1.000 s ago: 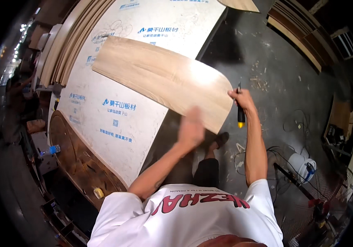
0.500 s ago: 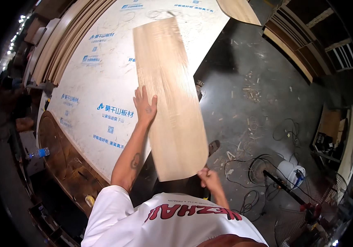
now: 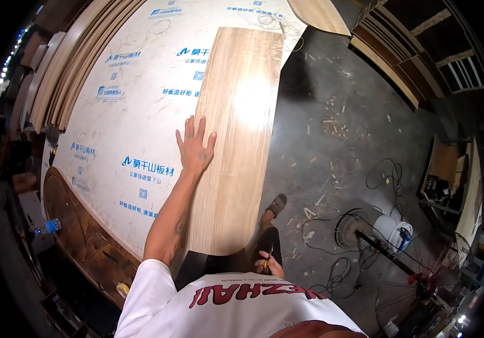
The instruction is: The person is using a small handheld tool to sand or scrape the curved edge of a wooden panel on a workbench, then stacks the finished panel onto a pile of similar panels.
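Observation:
A long wood-grain board lies on the white printed sheet, its near end rounded at one corner and reaching over the edge toward my body. My left hand rests with spread fingers on the left edge of this board, about midway along. Close to my shirt, my right hand is closed around a slim yellow-and-black tool with a thin pointed end directed away from me. That hand is just right of the board's near end and apart from it. Part of the right hand is hidden by the shirt.
A white sheet covers the work surface, beside a brown curved panel at left. Stacked boards stand at far left. Right are a standing fan, a white bucket, cables and scraps on the grey floor.
The board has turned clockwise, its far end swinging right and its near end shifting left. My right hand has drawn away from the board's near corner toward my body; the left stays on the edge.

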`<state>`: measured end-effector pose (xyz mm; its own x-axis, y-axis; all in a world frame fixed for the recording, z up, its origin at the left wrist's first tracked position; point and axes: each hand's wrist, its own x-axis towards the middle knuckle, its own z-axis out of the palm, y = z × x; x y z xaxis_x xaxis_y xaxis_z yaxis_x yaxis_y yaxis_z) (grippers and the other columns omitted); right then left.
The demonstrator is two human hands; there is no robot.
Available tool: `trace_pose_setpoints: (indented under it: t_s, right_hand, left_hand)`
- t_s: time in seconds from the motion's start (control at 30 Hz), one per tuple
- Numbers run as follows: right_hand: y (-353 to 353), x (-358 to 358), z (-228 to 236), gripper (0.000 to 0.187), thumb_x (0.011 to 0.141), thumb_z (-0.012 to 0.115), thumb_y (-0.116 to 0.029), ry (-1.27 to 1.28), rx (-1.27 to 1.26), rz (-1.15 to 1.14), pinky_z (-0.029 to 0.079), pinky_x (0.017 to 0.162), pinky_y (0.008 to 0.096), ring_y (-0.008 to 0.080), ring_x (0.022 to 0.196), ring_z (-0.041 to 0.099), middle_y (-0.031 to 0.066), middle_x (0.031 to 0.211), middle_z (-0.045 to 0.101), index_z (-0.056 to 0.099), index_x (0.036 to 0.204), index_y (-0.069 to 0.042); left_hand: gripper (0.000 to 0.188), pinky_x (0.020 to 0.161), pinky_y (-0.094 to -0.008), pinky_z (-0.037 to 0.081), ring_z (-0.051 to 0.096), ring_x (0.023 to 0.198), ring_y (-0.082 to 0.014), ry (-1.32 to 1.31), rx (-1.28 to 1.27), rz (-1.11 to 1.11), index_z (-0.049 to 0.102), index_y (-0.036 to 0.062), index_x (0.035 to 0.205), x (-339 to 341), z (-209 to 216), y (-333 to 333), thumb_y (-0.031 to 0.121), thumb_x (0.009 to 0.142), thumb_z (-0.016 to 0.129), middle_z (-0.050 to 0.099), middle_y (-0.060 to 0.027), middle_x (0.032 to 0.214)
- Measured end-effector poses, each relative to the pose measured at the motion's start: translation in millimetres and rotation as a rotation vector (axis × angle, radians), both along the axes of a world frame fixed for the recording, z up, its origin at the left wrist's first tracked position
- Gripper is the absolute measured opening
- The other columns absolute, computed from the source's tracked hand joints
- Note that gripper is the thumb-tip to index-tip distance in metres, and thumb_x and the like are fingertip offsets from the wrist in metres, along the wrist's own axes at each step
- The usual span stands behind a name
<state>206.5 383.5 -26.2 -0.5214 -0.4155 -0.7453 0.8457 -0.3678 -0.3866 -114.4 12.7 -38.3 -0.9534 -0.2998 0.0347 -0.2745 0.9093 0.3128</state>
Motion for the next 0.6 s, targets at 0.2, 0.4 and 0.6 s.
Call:
trace_pose_setpoints:
  t_s: [0.2,0.4,0.6]
  right_hand:
    - [-18,-101,8,0.040,0.105,0.057,-0.028,0.112,0.169,-0.114,0.047,0.053,0.0231,0.0085,0.061,0.055,0.0122,0.118,0.070,0.054,0.132,0.001]
    - [-66,-202,47,0.062,0.097,0.071,-0.019,0.320,0.385,0.338,0.045,0.049,0.0248,0.0085,0.053,0.055,0.0124,0.110,0.072,0.045,0.150,-0.001]
    - [-35,-291,30,0.051,0.100,0.067,-0.029,0.313,0.544,0.399,0.047,0.049,0.0275,0.0114,0.053,0.056,0.0058,0.081,0.067,0.054,0.145,-0.009]
  left_hand:
    - [0.066,0.121,-0.0628,0.008,0.025,0.151,-0.0426,0.022,0.052,-0.164,0.043,0.0106,0.155,-2,4,1,0.042,0.099,0.059,0.030,-0.0280,0.161]
    - [0.066,0.122,-0.0595,0.013,0.029,0.151,-0.0372,0.001,0.017,-0.196,0.040,0.0104,0.156,-31,3,10,0.041,0.100,0.058,0.035,-0.0229,0.160]
    - [0.063,0.122,-0.0578,0.016,0.034,0.148,-0.0363,-0.041,0.005,-0.227,0.042,0.0087,0.154,-43,16,12,0.034,0.099,0.059,0.038,-0.0207,0.159]
